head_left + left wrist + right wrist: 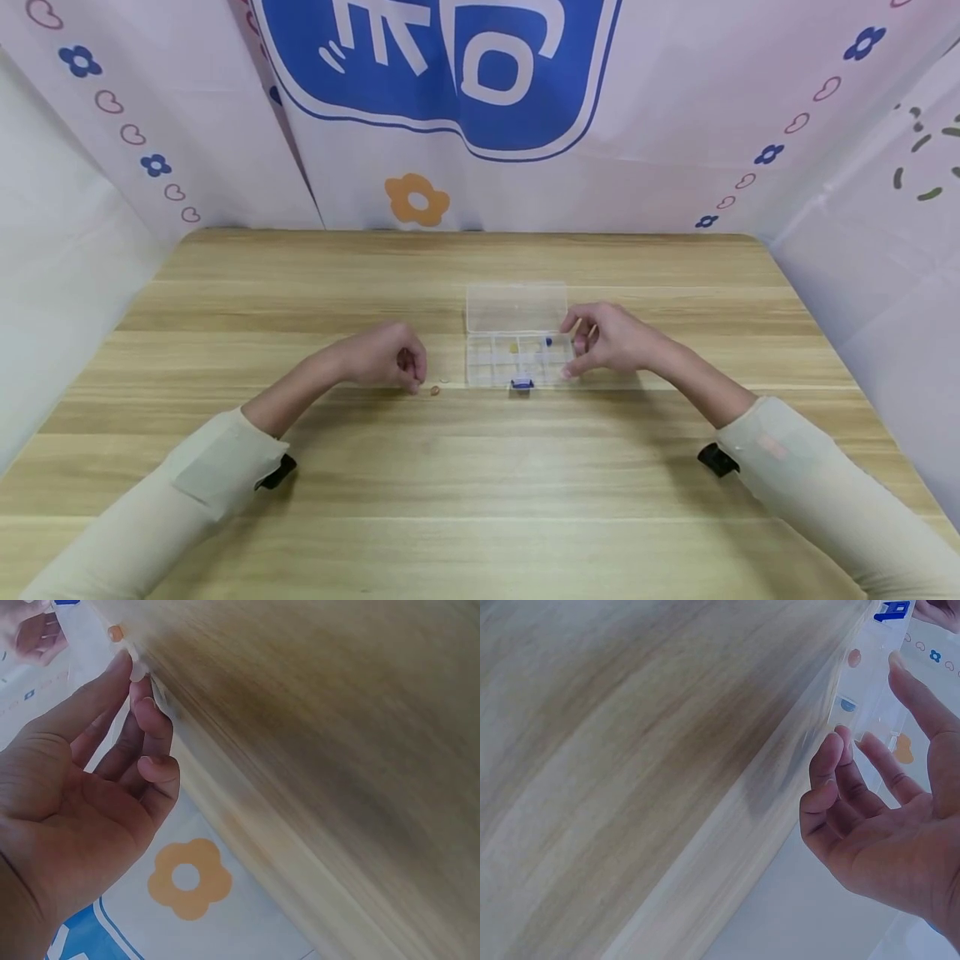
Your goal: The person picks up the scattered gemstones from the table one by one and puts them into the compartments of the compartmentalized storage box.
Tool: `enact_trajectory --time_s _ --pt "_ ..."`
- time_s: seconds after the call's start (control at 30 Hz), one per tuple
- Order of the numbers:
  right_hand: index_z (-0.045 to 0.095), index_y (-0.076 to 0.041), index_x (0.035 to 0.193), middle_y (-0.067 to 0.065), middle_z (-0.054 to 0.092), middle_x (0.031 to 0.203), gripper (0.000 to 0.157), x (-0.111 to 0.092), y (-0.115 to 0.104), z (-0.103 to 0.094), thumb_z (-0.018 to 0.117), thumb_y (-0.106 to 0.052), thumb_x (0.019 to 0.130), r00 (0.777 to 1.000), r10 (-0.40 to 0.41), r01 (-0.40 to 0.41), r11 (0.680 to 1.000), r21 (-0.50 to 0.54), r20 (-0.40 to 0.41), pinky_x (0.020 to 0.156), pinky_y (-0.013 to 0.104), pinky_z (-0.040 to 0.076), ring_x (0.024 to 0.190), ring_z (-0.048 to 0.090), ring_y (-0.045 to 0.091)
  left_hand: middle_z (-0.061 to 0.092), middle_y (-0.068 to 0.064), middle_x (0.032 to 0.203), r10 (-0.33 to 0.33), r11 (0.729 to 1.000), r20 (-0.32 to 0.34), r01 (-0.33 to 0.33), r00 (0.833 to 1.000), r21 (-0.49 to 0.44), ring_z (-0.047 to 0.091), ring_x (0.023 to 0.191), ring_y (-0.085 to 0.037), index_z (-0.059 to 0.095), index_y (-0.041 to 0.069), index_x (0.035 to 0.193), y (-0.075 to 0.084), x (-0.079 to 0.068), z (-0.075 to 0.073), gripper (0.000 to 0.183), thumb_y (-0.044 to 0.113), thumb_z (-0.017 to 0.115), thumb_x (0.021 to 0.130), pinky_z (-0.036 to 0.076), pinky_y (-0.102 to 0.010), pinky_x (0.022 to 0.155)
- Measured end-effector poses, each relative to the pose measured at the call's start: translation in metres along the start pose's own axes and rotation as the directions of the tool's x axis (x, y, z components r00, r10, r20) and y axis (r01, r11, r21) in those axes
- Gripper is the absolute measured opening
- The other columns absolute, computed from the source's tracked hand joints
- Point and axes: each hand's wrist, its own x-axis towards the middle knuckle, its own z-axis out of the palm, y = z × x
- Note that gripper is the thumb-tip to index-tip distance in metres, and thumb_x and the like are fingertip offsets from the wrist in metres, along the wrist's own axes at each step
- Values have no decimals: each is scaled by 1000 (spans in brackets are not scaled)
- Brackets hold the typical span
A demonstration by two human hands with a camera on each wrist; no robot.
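Note:
A clear plastic compartment box (506, 360) lies on the table, its hinged lid (516, 308) folded back and a blue latch (522, 384) at its front. A yellow piece (513, 347) and a blue piece (549, 342) sit in it. My right hand (611, 340) holds the box's right end, thumb at the front and index finger towards the back. To the left of the box, my left hand (382, 357) pinches a small pale translucent piece (139, 671) between thumb and index finger. Just beyond its fingertips lie an orange-brown bead (435, 390) and a clear piece (444, 381).
The wooden table (480, 500) extends around the box on all sides. A white printed cloth (637, 192) with an orange flower (417, 200) hangs behind its far edge. In the right wrist view, an orange-red oval (854, 658) shows by the box.

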Motion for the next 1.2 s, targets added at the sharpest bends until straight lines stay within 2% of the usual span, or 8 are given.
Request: enact_trajectory --time_s 0.37,0.73,1.03,1.2 --pt "63 3 115 10 64 88 51 -1 0 0 93 -10 76 1000 -1 1 1000 -8 -1 75 35 52 79 60 22 72 -3 84 -20 999 -24 20 1000 30 65 78 -12 75 0 87 3 1 -4 5 -4 76 89 57 -28 74" --pt "63 3 116 10 64 88 51 -1 -1 -2 93 -10 76 1000 2 -3 1000 -6 -5 74 35 53 79 60 22 77 -8 95 -6 999 -103 10 995 40 69 85 -18 78 -3 100 9 4 -9 9 -4 71 94 59 -33 79" --pt "63 3 116 10 64 88 51 -1 0 1 93 -11 76 1000 -9 9 1000 -6 -1 74 34 53 79 60 22 76 -7 92 9 999 -172 -1 985 50 69 86 -20 76 -1 97 13 7 -8 4 0 72 95 57 -33 77" --pt "63 3 115 10 64 88 51 -1 -1 1 93 -11 76 1000 -5 5 1000 -4 -1 74 34 52 79 60 22 74 -10 92 21 1000 -202 -17 979 23 67 84 -21 75 -2 97 18 9 -7 4 1 71 96 56 -33 74"
